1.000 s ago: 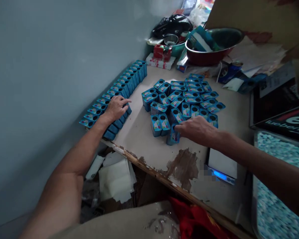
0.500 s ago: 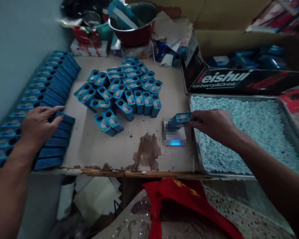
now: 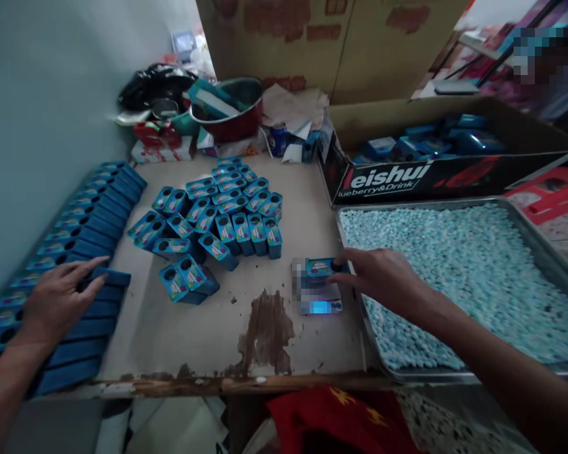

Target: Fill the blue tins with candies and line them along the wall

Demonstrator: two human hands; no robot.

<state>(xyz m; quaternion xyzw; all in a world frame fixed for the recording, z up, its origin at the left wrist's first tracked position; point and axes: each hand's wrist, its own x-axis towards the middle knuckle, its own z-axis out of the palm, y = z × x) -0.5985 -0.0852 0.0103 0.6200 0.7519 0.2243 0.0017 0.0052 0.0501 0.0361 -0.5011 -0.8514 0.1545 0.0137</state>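
Observation:
My right hand (image 3: 383, 271) pinches the end of a small blue candy box (image 3: 318, 267) with a round hole in its top. That box is at a small digital scale (image 3: 319, 296) with a lit blue display; whether its weight rests there I cannot tell. On the left, my left hand (image 3: 59, 302) has its thumb and fingers around another blue box (image 3: 116, 277) in a long row of similar boxes (image 3: 99, 214) along the wall. Between the hands stands a loose cluster of blue boxes (image 3: 218, 214), their holed tops facing up.
A metal tray (image 3: 376, 362) full of pale blue-green pellets lies at the right. Behind it stands a black carton (image 3: 383, 180) with blue packs inside. A red bowl (image 3: 234, 123) and a blue can (image 3: 278, 140) are at the back. The table's front edge (image 3: 208, 386) is worn.
The view has tilted upward, so everything sits lower in the picture. My right hand has brought its box closer over the scale. My left hand stays at the row.

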